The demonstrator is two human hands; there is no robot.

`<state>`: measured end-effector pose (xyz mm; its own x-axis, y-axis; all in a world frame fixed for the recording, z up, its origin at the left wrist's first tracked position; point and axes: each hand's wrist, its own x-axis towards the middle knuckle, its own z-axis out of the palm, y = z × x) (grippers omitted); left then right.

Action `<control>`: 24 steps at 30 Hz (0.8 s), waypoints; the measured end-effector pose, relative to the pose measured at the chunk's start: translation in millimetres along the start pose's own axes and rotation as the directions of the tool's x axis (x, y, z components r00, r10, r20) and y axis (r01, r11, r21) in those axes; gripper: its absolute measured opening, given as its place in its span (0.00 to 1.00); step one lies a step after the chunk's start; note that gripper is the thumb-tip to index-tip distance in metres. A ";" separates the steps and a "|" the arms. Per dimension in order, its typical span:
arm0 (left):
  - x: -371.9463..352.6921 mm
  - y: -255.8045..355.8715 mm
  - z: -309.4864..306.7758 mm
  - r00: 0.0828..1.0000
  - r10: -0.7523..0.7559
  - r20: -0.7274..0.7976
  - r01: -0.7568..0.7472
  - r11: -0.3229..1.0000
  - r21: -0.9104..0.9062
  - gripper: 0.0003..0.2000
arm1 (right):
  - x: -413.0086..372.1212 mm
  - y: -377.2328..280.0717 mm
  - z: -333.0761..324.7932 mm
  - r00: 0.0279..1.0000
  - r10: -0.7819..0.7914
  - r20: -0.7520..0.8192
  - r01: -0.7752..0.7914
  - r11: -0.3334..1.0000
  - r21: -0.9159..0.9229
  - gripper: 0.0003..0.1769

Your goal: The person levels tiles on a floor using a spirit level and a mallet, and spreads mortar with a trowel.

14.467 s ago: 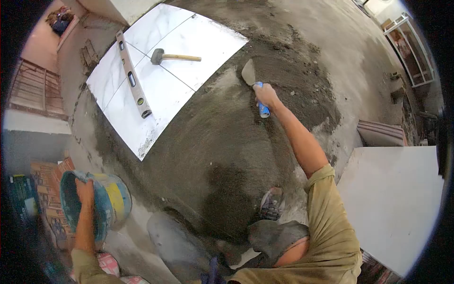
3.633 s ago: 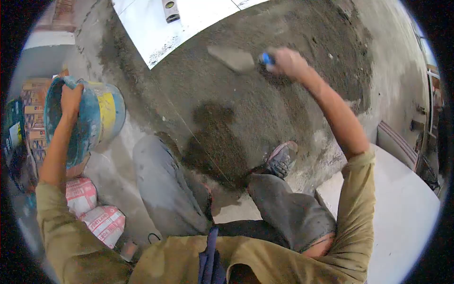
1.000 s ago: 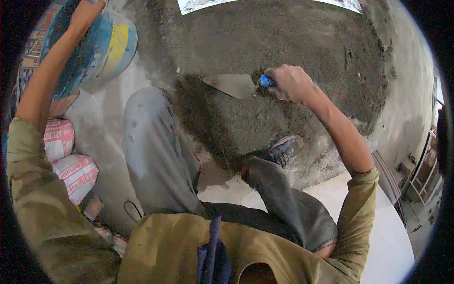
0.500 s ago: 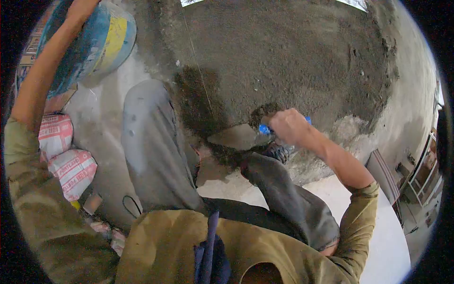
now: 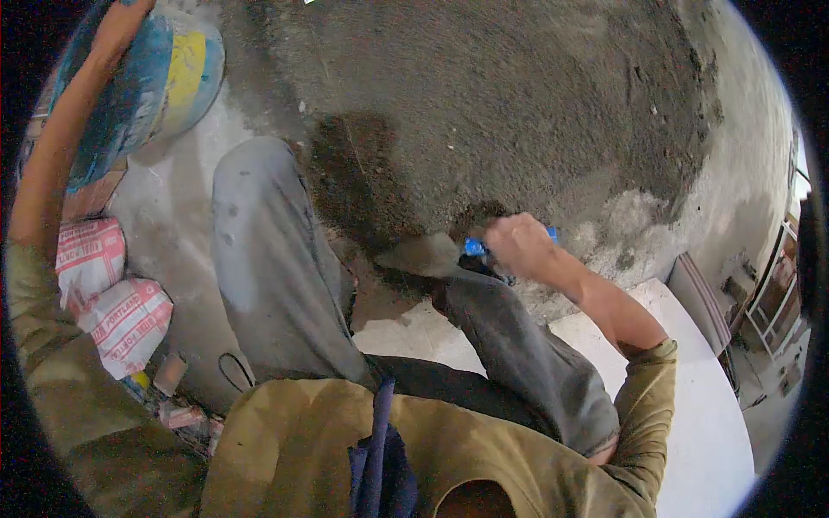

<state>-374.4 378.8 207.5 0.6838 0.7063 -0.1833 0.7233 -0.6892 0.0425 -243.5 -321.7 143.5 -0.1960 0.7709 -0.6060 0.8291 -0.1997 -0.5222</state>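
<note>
My right hand (image 5: 521, 246) is closed round the blue handle of a trowel (image 5: 420, 255). The flat metal blade points left, close to the wet mortar (image 5: 484, 104) and just above my bent knee. At the top left, my left hand (image 5: 129, 7) is partly cut off by the frame edge, near the rim of a blue bucket (image 5: 151, 86) with a yellow band. Its fingers are hard to make out. A darker, wetter patch of mortar lies left of the blade.
Red and white cement bags (image 5: 129, 324) lie at the left, below the bucket. A white board (image 5: 699, 414) is at the lower right. Past it, striped panels (image 5: 701, 298) lean near a white metal frame (image 5: 775, 302). A thin string crosses the mortar.
The view has shifted a little, moving the bucket and bags left. My right hand and the trowel are slightly lower in the view, the blade nearer my knee.
</note>
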 end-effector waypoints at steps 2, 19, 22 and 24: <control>1.8 1.9 -0.4 0.996 -0.017 0.089 0.009 0.996 0.093 0.32 | -0.4 -0.5 -11.2 0.999 0.004 -0.052 -0.002 0.999 0.049 0.13; -35.3 43.2 -8.2 0.985 -0.097 -0.145 0.098 0.995 0.003 0.35 | -15.7 21.6 -20.7 0.938 0.171 -0.301 -0.156 0.985 0.074 0.15; -31.3 40.9 -3.3 0.980 -0.090 -0.177 0.097 0.995 0.034 0.34 | -22.4 28.8 -26.8 0.824 0.333 -0.458 -0.293 0.943 0.158 0.14; -45.4 54.7 -10.9 0.982 -0.059 -0.179 0.055 0.998 -0.028 0.34 | -23.6 26.5 -16.5 0.762 0.365 -0.536 -0.319 0.930 0.181 0.12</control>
<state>-364.8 310.8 228.9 0.6458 0.7634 -0.0069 0.7624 -0.6444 0.0596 -208.2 -335.2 153.9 0.4337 0.8382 -0.3307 0.7393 -0.5408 -0.4012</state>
